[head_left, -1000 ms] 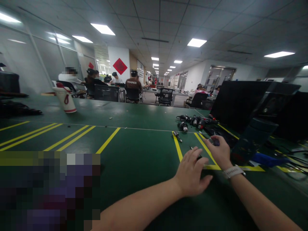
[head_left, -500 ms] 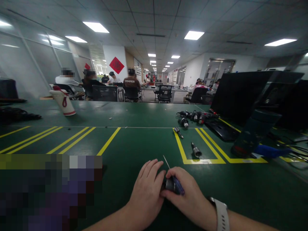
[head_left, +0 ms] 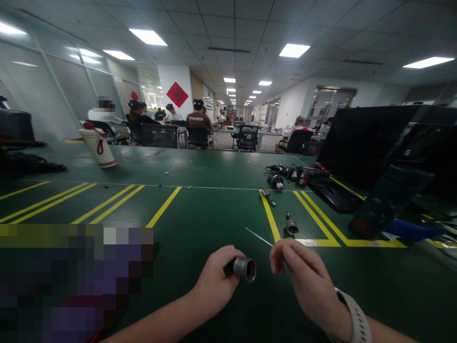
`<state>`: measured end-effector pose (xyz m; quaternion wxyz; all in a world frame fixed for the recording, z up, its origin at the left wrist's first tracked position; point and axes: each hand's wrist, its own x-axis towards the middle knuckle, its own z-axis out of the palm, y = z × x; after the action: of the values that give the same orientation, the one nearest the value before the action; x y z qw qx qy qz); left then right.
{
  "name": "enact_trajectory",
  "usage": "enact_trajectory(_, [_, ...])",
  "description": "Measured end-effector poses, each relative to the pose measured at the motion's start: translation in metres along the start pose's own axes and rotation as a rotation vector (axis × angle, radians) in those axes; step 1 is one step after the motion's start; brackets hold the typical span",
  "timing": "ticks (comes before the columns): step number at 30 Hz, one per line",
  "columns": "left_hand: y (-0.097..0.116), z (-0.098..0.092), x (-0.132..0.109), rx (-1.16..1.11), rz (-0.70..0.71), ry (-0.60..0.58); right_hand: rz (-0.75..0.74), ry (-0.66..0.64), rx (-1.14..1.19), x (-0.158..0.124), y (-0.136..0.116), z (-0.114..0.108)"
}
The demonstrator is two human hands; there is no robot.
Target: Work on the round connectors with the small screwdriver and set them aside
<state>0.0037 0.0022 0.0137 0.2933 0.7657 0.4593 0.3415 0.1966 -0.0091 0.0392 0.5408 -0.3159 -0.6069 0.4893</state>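
Observation:
My left hand is wrapped round a dark metal cylinder, its round hollow end facing right. The rest of that cylinder is hidden in my fingers. To the right, apart from it, my right hand is closed on a thin screwdriver. The slim shaft points up and left, while the handle is hidden behind the fingers. Beyond my right hand, a metal socket-like part lies inside a yellow-taped area, and a smaller similar part rests farther back on its left tape line.
Several dark metal parts with cables lie at the back right, near a black flat device. A dark bottle and a monitor stand right on the green table. A white cup stands back left. People sit beyond.
My hands have moved apart. The left now holds the cylinder alone, with its hollow end showing; the right has drawn away to the right with the screwdriver, its shaft now lying flatter.

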Motion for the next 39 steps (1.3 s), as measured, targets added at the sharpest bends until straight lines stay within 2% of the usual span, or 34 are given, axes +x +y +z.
enact_trajectory(3, [-0.001, -0.001, 0.002, -0.158, -0.030, 0.004, 0.071, 0.013, 0.197, -0.002, -0.005, 0.000])
enact_trajectory(6, [0.000, -0.001, 0.002, -0.231, -0.043, 0.004, 0.033, -0.010, 0.187, -0.006, -0.009, 0.001])
enact_trajectory(10, [0.001, -0.001, 0.001, -0.274, -0.040, -0.007, -0.014, -0.118, -0.057, -0.012, -0.012, -0.001])
enact_trajectory(15, [-0.001, 0.000, 0.000, -0.187, -0.027, 0.024, -0.132, -0.183, -0.472, -0.011, -0.024, 0.004])
enact_trajectory(23, [0.002, 0.004, -0.003, -0.042, 0.017, 0.067, -0.225, -0.221, -0.652, -0.014, -0.032, 0.013])
enact_trajectory(27, [0.002, 0.004, -0.004, -0.004, 0.049, 0.066, -0.217, -0.246, -0.614, -0.017, -0.028, 0.014])
enact_trajectory(33, [0.004, 0.002, -0.004, -0.096, 0.034, 0.099, -0.015, -0.195, -0.350, -0.017, -0.012, 0.015])
enact_trajectory(39, [0.005, 0.002, -0.004, -0.119, 0.026, 0.120, 0.096, -0.161, -0.116, -0.016, -0.002, 0.016])
